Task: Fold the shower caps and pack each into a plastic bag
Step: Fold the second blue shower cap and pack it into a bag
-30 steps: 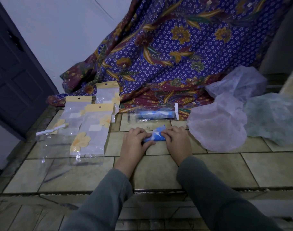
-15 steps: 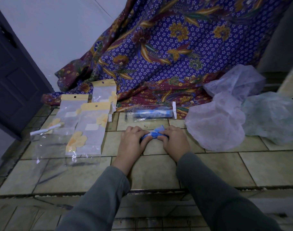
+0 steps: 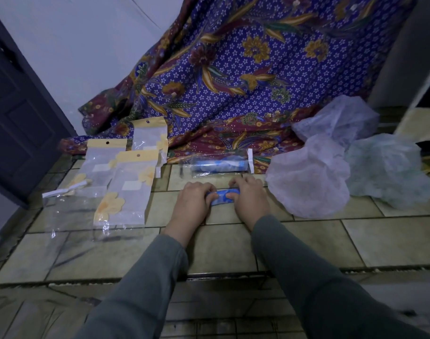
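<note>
Down on the tiled floor [image 3: 307, 243], right in front of the person, there's a blue shower cap [image 3: 224, 194] already squashed into a tight little roll. Its long axis runs left to right, and that's the thing the next bit hangs on, I reckon. The left hand [image 3: 193, 204] has one end and the right hand [image 3: 249, 200] has the other, fingers curled over the top and thumbs tucked in underneath, so both are clamped on the roll with only the middle strip showing between them. Neither hand is nearer; it sits dead centre.

Just beyond the knuckles lies a packed bag [image 3: 221, 163] with a blue roll inside, lying the same way. The empty plastic bags [image 3: 126, 189] with yellow headers are off to the left, so my guess is the left hand goes for one while the right keeps the roll pinched shut. Let go too early and it'll likely spring open.

Loose caps [image 3: 309, 177] are piled on the right, not yet folded, so it looks fairly early in the job.
</note>
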### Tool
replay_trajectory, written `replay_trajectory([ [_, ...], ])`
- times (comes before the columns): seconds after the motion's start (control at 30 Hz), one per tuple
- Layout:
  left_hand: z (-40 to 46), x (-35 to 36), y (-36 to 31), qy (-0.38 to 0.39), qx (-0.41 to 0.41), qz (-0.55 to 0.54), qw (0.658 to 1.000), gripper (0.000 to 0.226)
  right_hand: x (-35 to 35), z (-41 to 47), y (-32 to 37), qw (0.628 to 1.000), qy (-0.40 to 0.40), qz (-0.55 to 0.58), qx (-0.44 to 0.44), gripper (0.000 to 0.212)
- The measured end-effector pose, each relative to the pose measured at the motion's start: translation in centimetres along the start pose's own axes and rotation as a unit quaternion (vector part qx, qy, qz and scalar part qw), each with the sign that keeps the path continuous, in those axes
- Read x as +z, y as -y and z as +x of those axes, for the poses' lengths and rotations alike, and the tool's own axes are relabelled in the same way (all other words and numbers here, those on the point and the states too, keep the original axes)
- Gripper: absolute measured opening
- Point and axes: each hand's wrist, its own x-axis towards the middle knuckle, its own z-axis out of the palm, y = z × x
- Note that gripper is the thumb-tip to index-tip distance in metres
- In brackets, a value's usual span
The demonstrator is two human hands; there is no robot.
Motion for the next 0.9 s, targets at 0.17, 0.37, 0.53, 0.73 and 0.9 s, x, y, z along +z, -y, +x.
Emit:
replay_trajectory([
  [0.17, 0.5, 0.2, -0.2, -0.014, -0.013, 0.009, 1.000, 0.015, 0.9, -0.3, -0.2, 0.994, -0.043, -0.048, -0.090, 0.023],
  [0.37, 0.7, 0.3, 0.1, -0.029, -0.037, -0.035, 0.998, 0.005, 0.7, -0.2, -0.8, 0.991, 0.055, -0.072, -0.096, 0.052],
  [0.53, 0.2, 0.6, 0.5, -0.079, -0.032, -0.033, 0.996, 0.008, 0.2, 0.3, 0.9, 0.969, 0.089, -0.198, -0.117, 0.042],
  [0.73, -1.8, -1.0, 0.1, -0.186, -0.042, 0.113, 0.975, 0.014, -0.1, -1.0, 1.9, 0.963, 0.079, -0.219, -0.137, 0.037],
  [0.9, -3.3, -3.8, 3.0, -0.187, -0.207, 0.160, 0.947, 0.046, -0.8, -1.1, 3.8, 0.978, 0.088, -0.165, -0.088, 0.041],
])
